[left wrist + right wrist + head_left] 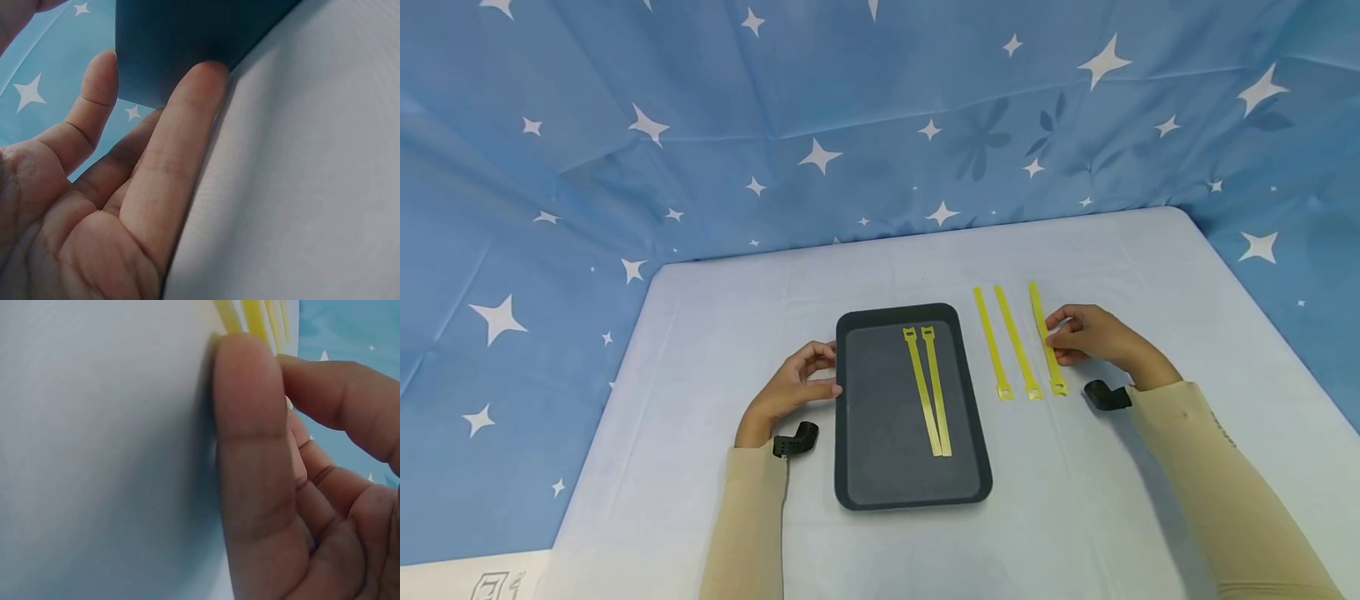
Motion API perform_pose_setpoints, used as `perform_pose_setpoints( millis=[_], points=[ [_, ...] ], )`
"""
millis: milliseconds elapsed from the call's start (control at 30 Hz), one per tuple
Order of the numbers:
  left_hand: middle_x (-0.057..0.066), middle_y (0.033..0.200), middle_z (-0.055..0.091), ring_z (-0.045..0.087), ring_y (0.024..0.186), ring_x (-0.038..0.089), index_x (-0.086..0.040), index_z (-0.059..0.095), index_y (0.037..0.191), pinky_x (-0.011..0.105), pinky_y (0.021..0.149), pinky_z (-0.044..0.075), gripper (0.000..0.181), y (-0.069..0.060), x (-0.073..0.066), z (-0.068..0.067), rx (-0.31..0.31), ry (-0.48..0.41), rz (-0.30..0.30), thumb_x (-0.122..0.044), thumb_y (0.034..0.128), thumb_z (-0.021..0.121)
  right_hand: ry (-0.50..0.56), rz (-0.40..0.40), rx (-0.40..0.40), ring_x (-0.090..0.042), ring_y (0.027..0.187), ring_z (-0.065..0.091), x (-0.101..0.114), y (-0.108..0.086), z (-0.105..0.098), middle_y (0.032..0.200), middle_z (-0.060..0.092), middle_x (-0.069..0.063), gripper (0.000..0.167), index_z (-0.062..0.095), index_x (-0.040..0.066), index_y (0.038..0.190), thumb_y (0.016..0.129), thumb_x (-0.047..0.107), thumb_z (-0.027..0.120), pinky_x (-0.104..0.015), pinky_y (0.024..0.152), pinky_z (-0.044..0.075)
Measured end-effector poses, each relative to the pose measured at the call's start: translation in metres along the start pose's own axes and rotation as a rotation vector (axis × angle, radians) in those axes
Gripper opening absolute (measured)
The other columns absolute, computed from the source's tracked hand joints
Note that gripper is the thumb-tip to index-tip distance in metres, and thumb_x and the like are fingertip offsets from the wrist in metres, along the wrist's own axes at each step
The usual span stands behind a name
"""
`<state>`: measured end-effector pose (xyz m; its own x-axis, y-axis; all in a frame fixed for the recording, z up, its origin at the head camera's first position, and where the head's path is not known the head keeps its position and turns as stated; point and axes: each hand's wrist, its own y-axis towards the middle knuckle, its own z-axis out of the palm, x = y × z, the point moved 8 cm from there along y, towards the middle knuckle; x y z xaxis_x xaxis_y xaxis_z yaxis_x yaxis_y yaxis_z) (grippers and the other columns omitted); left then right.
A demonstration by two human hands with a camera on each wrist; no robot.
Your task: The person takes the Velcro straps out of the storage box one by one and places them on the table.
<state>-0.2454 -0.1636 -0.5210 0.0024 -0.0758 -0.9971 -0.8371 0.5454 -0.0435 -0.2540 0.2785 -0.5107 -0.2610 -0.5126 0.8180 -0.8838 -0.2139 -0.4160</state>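
Observation:
A dark grey tray (880,450) lies on the table with two yellow hook-and-loop cable ties (922,392) in its right half, their slotted heads at the far end. My left hand (792,387) touches the tray's left side with thumb and fingertips; in the left wrist view the thumb (178,137) rests against the tray's wall (162,50). To the right of the tray lie two more yellow ties (992,343) (1017,342), slotted heads toward me. My right hand (1093,337) pinches the rightmost yellow tie (1037,312) near its middle, between thumb and forefinger.
White cloth covers the table (722,308). Behind and beside it hangs a blue curtain (850,108) with white stars. A black wrist camera sits at each wrist, close above the cloth. A printed white sheet (482,575) shows at the lower left.

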Motion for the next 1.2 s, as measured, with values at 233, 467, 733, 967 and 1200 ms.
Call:
perform_pose_setpoints(
  millis=[233,467,733,967,1200],
  points=[
    [0.031,0.170,0.031,0.058,0.127,0.016,0.015,0.049,0.127,0.023,0.102,0.051,0.050,0.000,-0.001,-0.001,-0.003,0.005,-0.002,0.000,0.0887,0.078,-0.091,0.008,-0.033,-0.017,0.074,0.070,0.004,-0.001,-0.002,0.088,0.067,-0.009,0.034,0.052,-0.012,0.127,0.104,0.006,0.070,-0.029,0.070,0.063],
    [0.029,0.170,0.031,0.057,0.128,0.019,0.014,0.049,0.128,0.024,0.104,0.050,0.050,0.000,-0.002,-0.001,-0.005,0.015,-0.001,0.001,0.0893,0.078,-0.137,0.031,-0.061,-0.018,0.072,0.071,0.004,0.000,-0.006,0.084,0.063,-0.008,0.037,0.051,-0.010,0.125,0.102,0.008,0.073,-0.030,0.068,0.063],
    [0.029,0.170,0.031,0.057,0.128,0.019,0.013,0.050,0.127,0.024,0.103,0.050,0.050,-0.001,-0.001,-0.002,-0.007,0.019,-0.004,0.000,0.0892,0.079,-0.163,-0.039,-0.082,-0.019,0.073,0.072,0.014,-0.001,-0.013,0.086,0.067,-0.008,0.040,0.051,-0.008,0.133,0.105,0.012,0.072,-0.029,0.070,0.060],
    [0.031,0.170,0.030,0.058,0.126,0.016,0.012,0.050,0.127,0.023,0.100,0.052,0.049,0.000,-0.002,-0.001,-0.006,0.005,0.004,0.000,0.0890,0.080,-0.109,-0.192,-0.049,-0.021,0.081,0.071,0.031,0.000,-0.009,0.102,0.067,-0.017,0.032,0.055,-0.012,0.135,0.107,0.003,0.064,-0.032,0.076,0.062],
    [0.032,0.170,0.030,0.057,0.129,0.023,0.012,0.051,0.126,0.024,0.100,0.052,0.051,-0.001,-0.001,0.000,-0.004,0.002,0.003,-0.004,0.0895,0.081,-0.052,-0.316,-0.030,-0.019,0.088,0.069,0.056,-0.001,-0.005,0.105,0.068,-0.018,0.029,0.059,-0.014,0.132,0.105,-0.004,0.064,-0.027,0.080,0.061]
  ],
)
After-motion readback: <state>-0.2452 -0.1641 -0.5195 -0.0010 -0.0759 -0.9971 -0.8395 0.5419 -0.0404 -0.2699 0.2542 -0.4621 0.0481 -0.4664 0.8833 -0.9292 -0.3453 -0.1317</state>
